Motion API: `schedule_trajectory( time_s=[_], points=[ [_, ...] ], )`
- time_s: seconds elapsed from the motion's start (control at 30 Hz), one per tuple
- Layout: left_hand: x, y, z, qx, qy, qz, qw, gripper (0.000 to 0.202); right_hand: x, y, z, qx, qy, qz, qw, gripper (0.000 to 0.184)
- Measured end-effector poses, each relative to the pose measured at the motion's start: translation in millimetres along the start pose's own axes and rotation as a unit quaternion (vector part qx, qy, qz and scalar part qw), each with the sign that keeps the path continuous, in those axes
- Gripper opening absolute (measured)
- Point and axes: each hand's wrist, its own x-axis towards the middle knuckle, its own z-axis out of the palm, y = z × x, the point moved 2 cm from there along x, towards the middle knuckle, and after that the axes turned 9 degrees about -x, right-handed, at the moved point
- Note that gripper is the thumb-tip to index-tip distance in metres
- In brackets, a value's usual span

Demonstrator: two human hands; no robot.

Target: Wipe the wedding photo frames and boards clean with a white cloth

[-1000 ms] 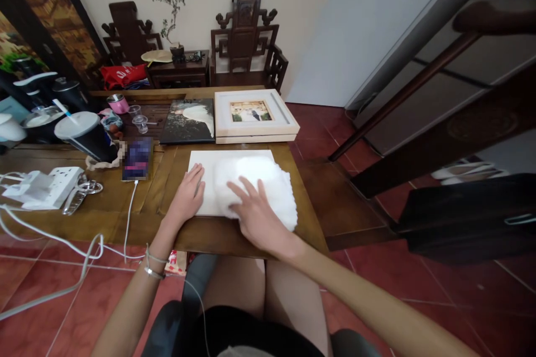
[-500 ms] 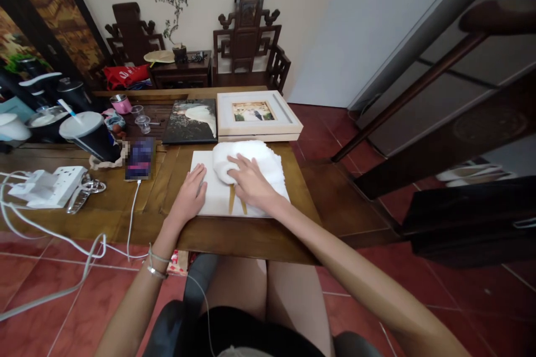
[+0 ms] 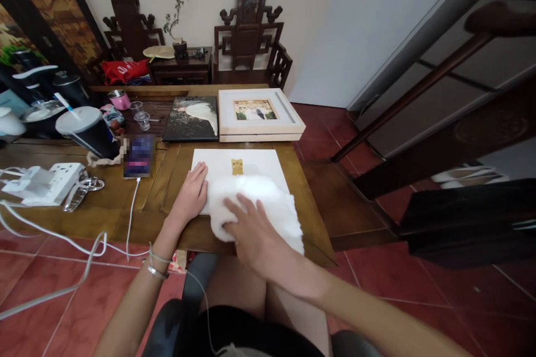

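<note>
Two hands on white frame back [image 3: 251,163], near table [image 3: 167,217] edge: left hand [image 3: 190,196] flat, open, pinning left edge steady; right hand [image 3: 251,232] spread, pressing white cloth [image 3: 268,206] over lower half, brass hanger [image 3: 238,167] uncovered.

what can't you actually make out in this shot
- Phone screen, head view: blurred out.
- Near part of the white board: covered by the white cloth and the right hand.
- Framed photo: too small to read.
- Left hand palm: pressed flat on the board, underside hidden.
</note>
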Motion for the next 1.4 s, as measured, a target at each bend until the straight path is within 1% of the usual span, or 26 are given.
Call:
schedule_trajectory(
  time_s=[0.1, 0.2, 0.27, 0.3, 0.33, 0.4, 0.53, 0.6, 0.67, 0.7, 0.77, 0.83, 0.9, 0.97, 1.03, 1.1, 1.17, 1.2, 1.27, 1.33, 1.4],
  points=[
    [-0.1, -1.2, 0.6, -0.008, 0.003, 0.000, 1.000, 0.045, 41.9, 23.0, -4.6, -0.031, 0.008, 0.043, 0.999, 0.048],
    [0.0, -0.5, 0.1, -0.014, -0.001, -0.005, 1.000, 0.045, 83.9, 41.9, -9.1, -0.057, 0.014, 0.077, 0.995, 0.049],
    [0.2, 1.1, -1.0, -0.014, -0.002, -0.009, 1.000, 0.045, 98.4, 45.2, -9.2, -0.065, 0.022, 0.090, 0.994, 0.047],
    [0.2, 2.0, -1.7, -0.013, -0.002, -0.010, 1.000, 0.046, 99.8, 43.6, -7.6, -0.069, 0.029, 0.095, 0.993, 0.045],
    [0.3, 2.8, -2.3, -0.010, -0.002, -0.011, 1.000, 0.046, 97.3, 40.1, -4.8, -0.071, 0.036, 0.097, 0.992, 0.043],
    [0.2, 3.7, -3.1, -0.005, -0.004, -0.010, 1.000, 0.046, 81.6, 28.6, 3.8, -0.074, 0.046, 0.086, 0.992, 0.037],
    [-0.2, 2.4, -2.3, -0.005, 0.000, -0.001, 1.000, 0.045, 28.0, 2.4, 21.0, -0.048, 0.049, 0.023, 0.997, 0.032],
    [-0.3, 1.3, -1.1, -0.009, 0.002, 0.001, 1.000, 0.045, 5.8, -4.5, 23.7, -0.027, 0.047, -0.001, 0.999, 0.032],
    [-0.1, 0.7, -0.3, -0.012, 0.003, 0.000, 1.000, 0.045, -3.7, -4.5, 20.8, -0.018, 0.052, -0.008, 0.998, 0.033],
    [0.1, 0.5, -0.3, -0.013, 0.005, -0.002, 1.000, 0.045, -2.7, -2.2, 17.5, -0.020, 0.056, -0.006, 0.998, 0.034],
    [0.9, 0.5, -1.6, -0.019, 0.010, -0.006, 1.000, 0.045, 10.1, 5.3, 7.9, -0.034, 0.059, 0.007, 0.998, 0.037],
    [2.2, 1.1, -4.8, -0.036, 0.016, -0.009, 0.999, 0.044, 32.9, 13.7, -3.5, -0.053, 0.054, 0.038, 0.996, 0.041],
    [3.7, 2.7, -9.5, -0.065, 0.021, -0.021, 0.997, 0.042, 57.5, 18.5, -13.0, -0.062, 0.028, 0.078, 0.995, 0.044],
    [4.8, 5.6, -15.2, -0.103, 0.029, -0.048, 0.993, 0.042, 75.8, 16.4, -17.4, -0.064, 0.008, 0.106, 0.992, 0.046],
    [5.0, 9.9, -21.2, -0.140, 0.051, -0.074, 0.986, 0.045, 83.3, 7.6, -14.8, -0.062, 0.019, 0.090, 0.994, 0.043],
    [4.2, 14.1, -26.1, -0.167, 0.085, -0.083, 0.979, 0.049, 79.1, -3.2, -5.5, -0.058, 0.050, 0.038, 0.996, 0.038],
    [3.1, 16.6, -28.0, -0.178, 0.113, -0.073, 0.975, 0.051, 65.5, -10.1, 7.4, -0.047, 0.057, -0.038, 0.997, 0.034],
    [2.7, 16.8, -27.4, -0.177, 0.119, -0.064, 0.975, 0.051, 56.4, -10.9, 13.0, -0.039, 0.055, -0.074, 0.995, 0.032],
    [2.4, 15.5, -23.5, -0.164, 0.111, -0.047, 0.979, 0.050, 36.7, -6.7, 18.7, -0.019, 0.049, -0.127, 0.991, 0.032],
    [2.4, 13.0, -17.1, -0.136, 0.085, -0.039, 0.986, 0.050, 20.4, 3.2, 15.1, 0.002, 0.044, -0.140, 0.989, 0.033],
    [2.5, 10.4, -10.8, -0.105, 0.055, -0.041, 0.992, 0.050, 13.7, 15.3, 3.7, 0.008, 0.040, -0.113, 0.993, 0.035]
  ],
)
